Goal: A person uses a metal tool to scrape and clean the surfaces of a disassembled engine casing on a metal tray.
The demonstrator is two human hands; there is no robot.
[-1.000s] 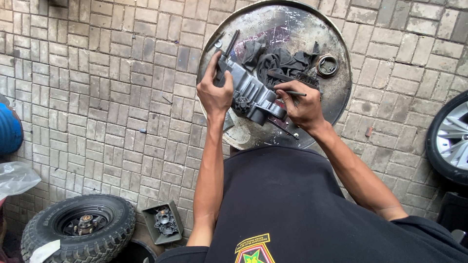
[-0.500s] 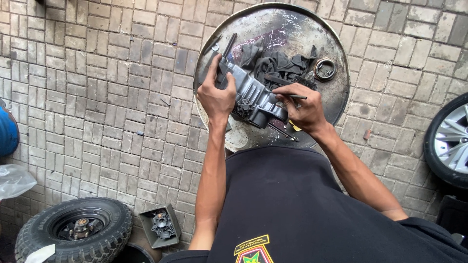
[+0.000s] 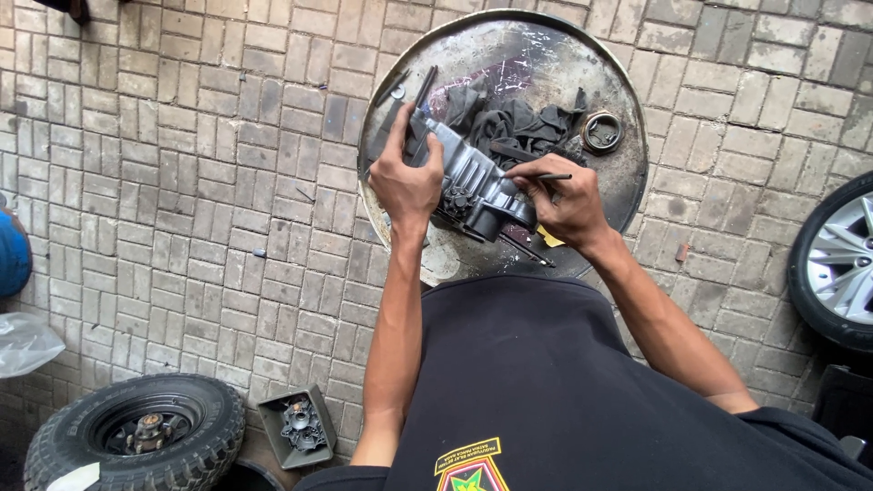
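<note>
Drum-top [image 3: 627, 195] engine casing [image 3: 473, 177] slants upper-left to lower-right

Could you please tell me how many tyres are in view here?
2: a knobbly tyre at the bottom left on the paving, and a car tyre at the right edge, partly cut off. Others may lie outside the frame.

Grey ribbed engine casing [image 3: 473, 182] tilted on round drum top [image 3: 627, 173].

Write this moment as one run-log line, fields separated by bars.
left hand grips grey metal housing | right hand holds thin tool at housing | on round drum top | black rags behind
</note>
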